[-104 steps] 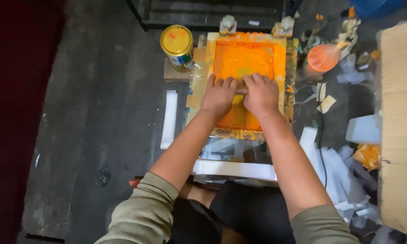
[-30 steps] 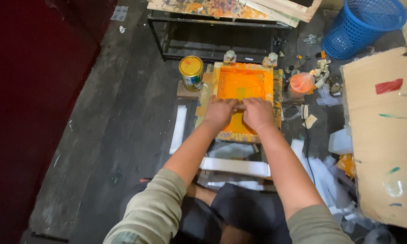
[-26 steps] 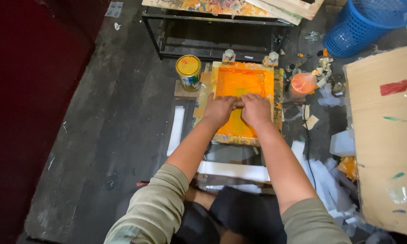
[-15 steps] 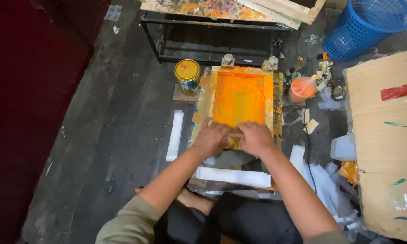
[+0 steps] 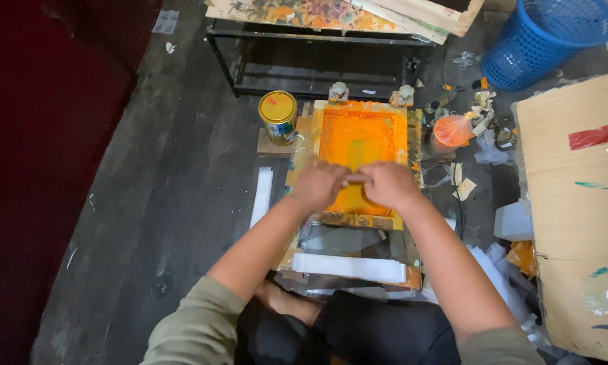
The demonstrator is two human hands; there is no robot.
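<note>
An orange, ink-covered printing screen in a wooden frame (image 5: 362, 132) lies on the dark floor in front of me. My left hand (image 5: 319, 184) and my right hand (image 5: 388, 184) sit side by side on the screen's near half, both closed around a squeegee handle (image 5: 355, 179) of which only a short piece shows between them. Both hands are blurred. A strip of white paper (image 5: 355, 268) lies below the frame, near my knees.
A yellow-lidded paint can (image 5: 278, 117) stands left of the frame on a small board. An orange-stained plastic cup (image 5: 452, 130) and paper scraps lie to the right. A cardboard sheet (image 5: 574, 203) fills the right side, a blue basket (image 5: 546, 39) the far right, a metal rack (image 5: 317, 54) behind.
My hands drew the squeegee toward me to the frame's near edge, then moved back up onto the screen's near half. The camera view shifted slightly.
</note>
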